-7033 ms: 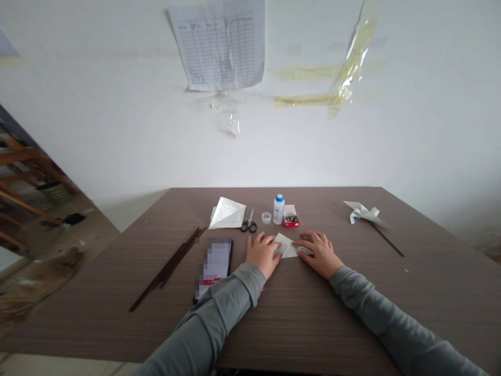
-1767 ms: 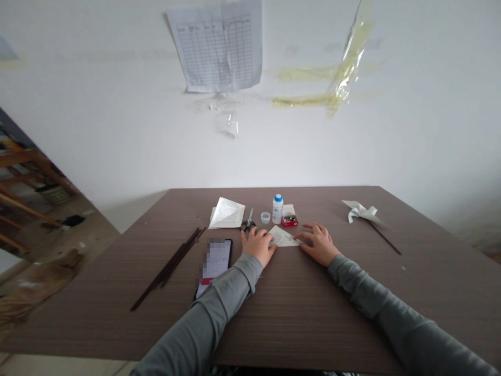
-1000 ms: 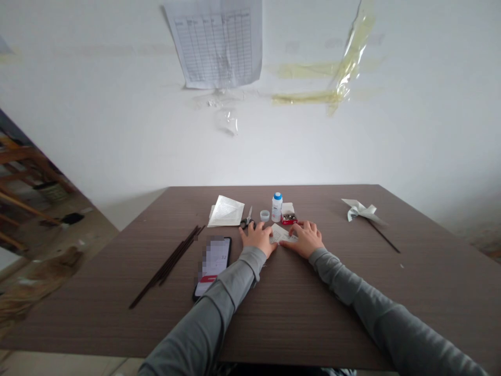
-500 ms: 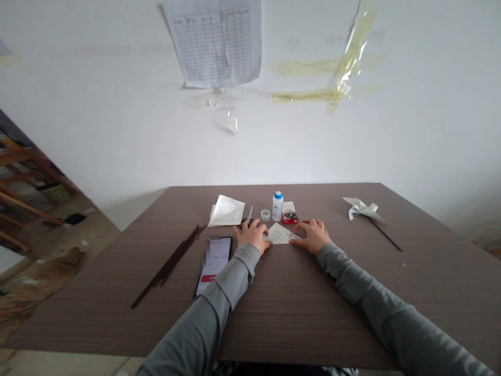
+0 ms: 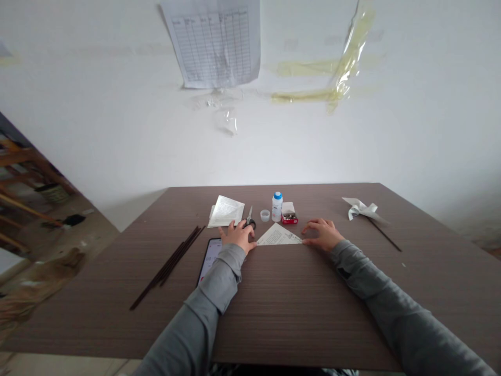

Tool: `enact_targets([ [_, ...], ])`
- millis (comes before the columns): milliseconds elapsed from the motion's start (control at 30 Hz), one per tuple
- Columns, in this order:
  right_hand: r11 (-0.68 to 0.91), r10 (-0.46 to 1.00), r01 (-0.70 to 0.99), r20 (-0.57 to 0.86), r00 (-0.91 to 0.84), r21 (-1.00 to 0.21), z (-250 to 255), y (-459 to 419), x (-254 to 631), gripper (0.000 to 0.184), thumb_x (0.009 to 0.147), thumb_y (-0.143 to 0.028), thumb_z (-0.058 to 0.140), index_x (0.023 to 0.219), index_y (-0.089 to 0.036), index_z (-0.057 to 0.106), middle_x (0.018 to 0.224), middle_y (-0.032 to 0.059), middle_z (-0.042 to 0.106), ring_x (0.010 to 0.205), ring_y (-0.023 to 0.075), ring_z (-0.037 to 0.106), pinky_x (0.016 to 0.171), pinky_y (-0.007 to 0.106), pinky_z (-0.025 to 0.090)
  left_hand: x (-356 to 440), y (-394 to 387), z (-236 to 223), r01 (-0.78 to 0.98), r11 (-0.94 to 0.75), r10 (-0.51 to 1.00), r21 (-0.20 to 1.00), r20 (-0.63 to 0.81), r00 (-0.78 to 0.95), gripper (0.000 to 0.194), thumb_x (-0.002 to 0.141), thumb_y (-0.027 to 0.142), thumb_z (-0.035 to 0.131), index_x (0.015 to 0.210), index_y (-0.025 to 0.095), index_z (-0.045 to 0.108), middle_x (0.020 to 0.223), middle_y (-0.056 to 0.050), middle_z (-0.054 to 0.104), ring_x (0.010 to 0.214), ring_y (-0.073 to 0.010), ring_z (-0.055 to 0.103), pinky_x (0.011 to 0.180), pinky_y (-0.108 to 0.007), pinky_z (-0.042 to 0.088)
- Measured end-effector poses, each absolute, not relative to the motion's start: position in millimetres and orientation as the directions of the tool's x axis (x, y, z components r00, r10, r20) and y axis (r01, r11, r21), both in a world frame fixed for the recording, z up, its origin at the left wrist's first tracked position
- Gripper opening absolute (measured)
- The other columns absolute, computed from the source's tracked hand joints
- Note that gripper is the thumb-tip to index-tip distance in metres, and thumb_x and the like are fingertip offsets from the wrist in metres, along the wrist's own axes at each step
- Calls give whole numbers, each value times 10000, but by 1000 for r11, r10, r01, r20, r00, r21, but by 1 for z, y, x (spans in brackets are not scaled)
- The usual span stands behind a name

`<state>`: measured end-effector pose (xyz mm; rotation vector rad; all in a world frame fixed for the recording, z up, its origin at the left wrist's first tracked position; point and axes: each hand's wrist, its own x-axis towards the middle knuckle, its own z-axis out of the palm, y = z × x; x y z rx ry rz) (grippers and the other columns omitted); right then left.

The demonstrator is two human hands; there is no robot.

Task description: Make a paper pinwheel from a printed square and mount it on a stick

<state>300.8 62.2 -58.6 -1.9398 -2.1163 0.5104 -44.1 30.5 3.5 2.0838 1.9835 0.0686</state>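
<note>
Left hand (image 5: 237, 236) open, resting just beside scissors (image 5: 249, 220); right hand (image 5: 321, 234) spread, fingertips apparently pressing the tip of folded paper triangle (image 5: 279, 236).

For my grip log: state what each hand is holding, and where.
Neither hand grips anything. The right hand lies open at the right corner of the paper triangle; the left hand lies open beside its left corner.

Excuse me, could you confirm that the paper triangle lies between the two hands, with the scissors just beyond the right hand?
Not quite: the scissors lie just beyond the left hand, not the right hand. The paper triangle does lie between the two hands, as the head view shows.
</note>
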Motion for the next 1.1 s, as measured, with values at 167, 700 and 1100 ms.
enact_targets([
  [167, 108, 989, 910, -50, -139, -401, -64, 68, 308, 346, 976, -417, 987, 1321, -385, 992, 1754, 126, 782, 1746, 555, 632, 1393, 793, 579, -48, 29, 8, 982, -17, 985, 186, -163, 48, 185, 1132, 311, 920, 1306, 375, 918, 2087, -14, 569, 2000, -496, 345, 1575, -941, 251],
  [700, 129, 985, 906, -50, -163, -403, -41, 48, 275, 378, 1091, -299, 842, 1396, -406, 1041, 1782, 107, 825, 1786, 488, 616, 1467, 714, 553, 5, -3, -2, 949, -157, 977, 274, -96, 190, 429, 1194, 314, 796, 1592, 377, 944, 1971, -97, 704, 1933, -506, 462, 1624, -868, 262],
  [1100, 135, 991, 905, 33, -133, -404, -50, 37, 242, 299, 1062, -443, 959, 1354, -392, 999, 1719, 101, 822, 1738, 473, 632, 1376, 674, 593, 24, -2, -3, 948, -182, 978, 261, -50, 202, 277, 1233, 312, 770, 1441, 361, 945, 1871, -84, 768, 1876, -449, 536, 1614, -839, 328],
])
